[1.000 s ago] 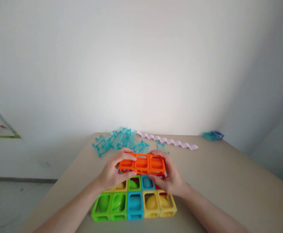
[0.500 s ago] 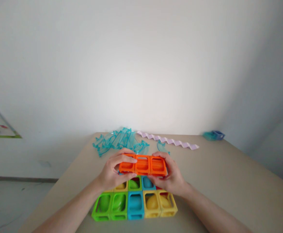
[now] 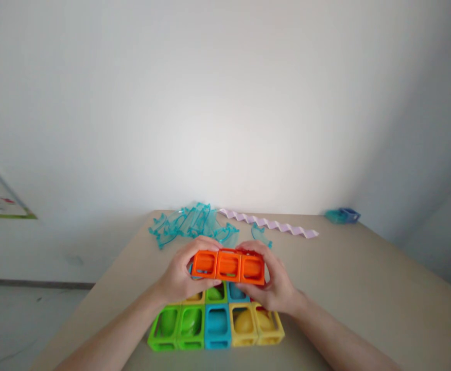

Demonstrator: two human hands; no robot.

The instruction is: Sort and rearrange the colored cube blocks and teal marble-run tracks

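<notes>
- The left hand (image 3: 181, 278) and the right hand (image 3: 274, 281) hold one orange row of three joined blocks (image 3: 228, 266) between them, one hand at each end.
- The fingers of each hand are curled narrowly round an end block: those of the left hand wrap over its 9 o'clock end, those of the right hand over its 3 o'clock end, with thumbs underneath as far as can be seen.
- The orange row hangs just above the back row of a flat block grid (image 3: 215, 324) on the counter (image 3: 364, 288), tilted so its open faces turn towards the camera; whether its lower edge touches the blocks below cannot be told.
- Judging from how things lie, the base is laid: a near row of two green, one blue and two yellow blocks, and behind it a row showing yellow, green and blue tops, partly hidden by the hands.
- The orange row is not yet seated on top, so that second layer looks barely begun.
- Unused parts lie well apart at 12 o'clock: a heap of clear teal curved pieces (image 3: 189, 226) and a pale purple zigzag strip (image 3: 272, 225).
- A small blue piece (image 3: 343, 215) sits at 2 o'clock near the counter's far edge.
</notes>
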